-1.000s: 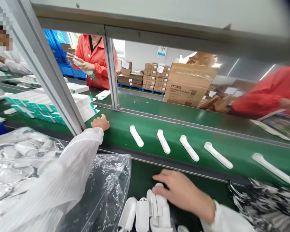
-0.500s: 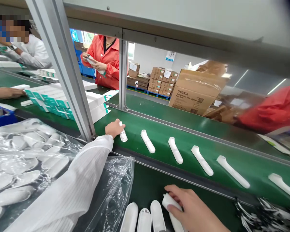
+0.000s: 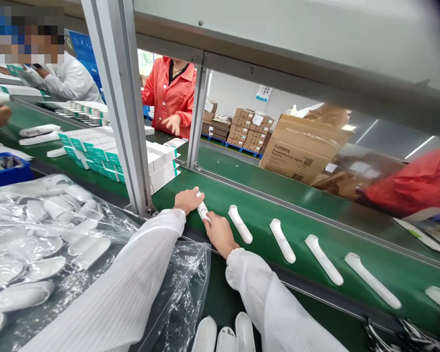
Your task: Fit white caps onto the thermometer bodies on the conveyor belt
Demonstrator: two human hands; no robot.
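A slim white plastic housing (image 3: pixel 203 210) with small dark marks on its upper face lies over the green conveyor belt, between my two hands. My left hand (image 3: pixel 187 200) is closed on its upper end, fingers curled round the narrow tip. At the lower end, my right hand (image 3: pixel 220 233) grips it with the thumb on top. My fingers hide both ends, and I cannot tell whether it touches the belt. To the right, a similar white housing (image 3: pixel 241 225) lies on the belt, first in a spaced row. Below my right sleeve are white half-shells (image 3: pixel 206 336).
A clear plastic bag (image 3: pixel 77 230) of white shells lies on the left. A metal post (image 3: pixel 122 112) rises beside stacked white-and-green boxes (image 3: pixel 161 159). Black-and-white wires (image 3: pixel 392 332) lie lower right. Across the belt stand a person in red (image 3: pixel 170 98) and a large carton (image 3: pixel 304 149).
My right hand has moved from the half-shells at the bottom up to the housing by my left hand. The row of housings appears further right in view.
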